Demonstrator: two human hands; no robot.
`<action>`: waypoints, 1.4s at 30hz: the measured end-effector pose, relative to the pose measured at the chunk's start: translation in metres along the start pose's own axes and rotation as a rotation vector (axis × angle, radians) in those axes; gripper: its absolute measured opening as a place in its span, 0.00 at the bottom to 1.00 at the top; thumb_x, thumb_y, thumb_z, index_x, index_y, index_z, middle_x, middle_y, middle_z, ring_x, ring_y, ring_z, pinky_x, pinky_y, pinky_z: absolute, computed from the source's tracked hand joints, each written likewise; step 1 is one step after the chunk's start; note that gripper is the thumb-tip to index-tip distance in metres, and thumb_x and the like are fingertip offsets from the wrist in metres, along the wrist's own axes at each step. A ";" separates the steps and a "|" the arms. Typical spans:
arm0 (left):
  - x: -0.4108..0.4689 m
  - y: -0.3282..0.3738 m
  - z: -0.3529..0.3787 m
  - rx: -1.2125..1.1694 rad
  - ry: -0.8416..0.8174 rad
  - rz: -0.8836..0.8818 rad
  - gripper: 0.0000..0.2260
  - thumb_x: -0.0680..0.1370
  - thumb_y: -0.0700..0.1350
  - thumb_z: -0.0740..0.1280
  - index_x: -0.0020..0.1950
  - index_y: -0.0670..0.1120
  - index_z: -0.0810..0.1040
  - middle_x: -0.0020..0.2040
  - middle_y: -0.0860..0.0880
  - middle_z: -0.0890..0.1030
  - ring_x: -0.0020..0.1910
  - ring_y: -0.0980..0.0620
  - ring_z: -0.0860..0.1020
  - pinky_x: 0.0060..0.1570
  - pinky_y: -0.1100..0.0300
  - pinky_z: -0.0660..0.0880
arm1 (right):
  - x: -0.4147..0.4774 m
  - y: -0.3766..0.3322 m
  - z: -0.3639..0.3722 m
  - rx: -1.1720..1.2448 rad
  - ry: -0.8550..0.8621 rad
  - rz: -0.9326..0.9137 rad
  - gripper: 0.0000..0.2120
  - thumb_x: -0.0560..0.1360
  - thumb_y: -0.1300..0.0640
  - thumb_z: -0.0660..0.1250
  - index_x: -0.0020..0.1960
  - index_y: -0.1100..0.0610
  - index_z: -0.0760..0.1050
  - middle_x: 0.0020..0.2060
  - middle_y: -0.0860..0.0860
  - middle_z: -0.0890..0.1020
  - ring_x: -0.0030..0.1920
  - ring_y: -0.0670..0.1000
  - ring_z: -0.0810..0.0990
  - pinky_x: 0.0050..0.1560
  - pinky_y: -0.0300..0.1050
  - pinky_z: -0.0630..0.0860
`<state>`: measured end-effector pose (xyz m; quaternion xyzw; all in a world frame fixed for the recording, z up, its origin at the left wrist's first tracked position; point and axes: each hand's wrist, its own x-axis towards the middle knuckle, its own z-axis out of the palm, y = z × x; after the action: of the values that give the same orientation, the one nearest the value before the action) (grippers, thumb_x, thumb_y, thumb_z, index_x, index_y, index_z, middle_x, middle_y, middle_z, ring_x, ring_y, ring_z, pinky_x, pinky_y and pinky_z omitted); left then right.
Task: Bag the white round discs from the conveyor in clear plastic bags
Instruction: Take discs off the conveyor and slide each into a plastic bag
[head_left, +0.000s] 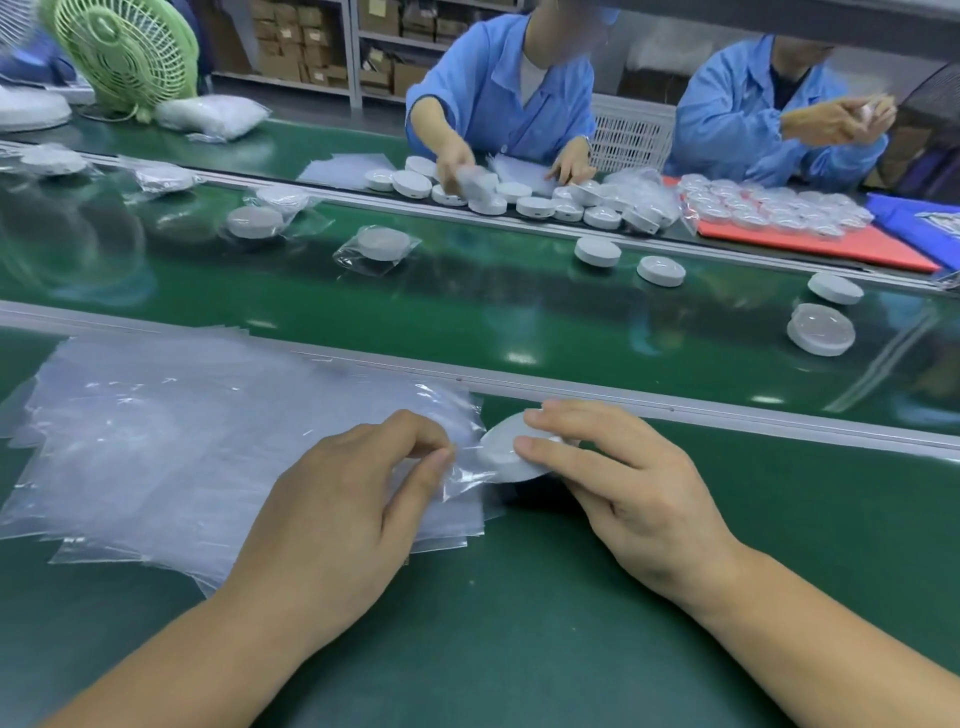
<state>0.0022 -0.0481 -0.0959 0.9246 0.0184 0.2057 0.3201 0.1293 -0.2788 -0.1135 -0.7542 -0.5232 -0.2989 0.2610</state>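
White plastic, round and flat: the white disc (506, 451) sits in the right hand (623, 483), just off the green bench (519, 623) near the rail on this side of the conveyor belt (467, 312). Thumb and fingers pinch its right rim. It is tilted, its broad face turned up and to the left, and its left edge meets the mouth of a clear bag (465, 474). Being round, it has no long axis of its own.

The left hand (343, 499) pinches that bag's open lip between thumb and forefinger, the other fingers curled. It rests on a stack of bags (156, 441) spread flat to the left.

On the belt lie a bagged disc (382, 244) and, well to the right, loose discs (597, 251), all lying flat.
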 end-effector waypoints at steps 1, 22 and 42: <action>-0.001 0.001 -0.002 0.039 -0.008 0.008 0.09 0.81 0.63 0.55 0.52 0.63 0.73 0.47 0.66 0.80 0.49 0.60 0.76 0.46 0.60 0.74 | 0.000 0.000 0.000 0.005 0.008 0.014 0.14 0.79 0.70 0.68 0.61 0.61 0.84 0.60 0.55 0.83 0.60 0.58 0.82 0.59 0.52 0.80; -0.003 -0.001 0.004 0.014 0.068 -0.078 0.06 0.78 0.57 0.65 0.44 0.61 0.81 0.47 0.67 0.80 0.49 0.61 0.78 0.44 0.57 0.77 | 0.000 -0.015 0.000 0.084 -0.035 -0.092 0.16 0.84 0.68 0.60 0.63 0.57 0.83 0.58 0.53 0.73 0.61 0.62 0.82 0.56 0.56 0.81; 0.000 -0.001 -0.007 -0.063 -0.003 0.066 0.13 0.77 0.62 0.64 0.59 0.65 0.79 0.55 0.70 0.79 0.57 0.68 0.76 0.55 0.76 0.67 | 0.008 -0.026 0.000 0.502 0.342 0.392 0.09 0.75 0.55 0.76 0.52 0.43 0.81 0.50 0.40 0.84 0.49 0.49 0.84 0.49 0.36 0.78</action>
<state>-0.0001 -0.0433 -0.0912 0.9145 -0.0191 0.2154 0.3420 0.1069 -0.2656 -0.1056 -0.6916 -0.3745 -0.2270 0.5744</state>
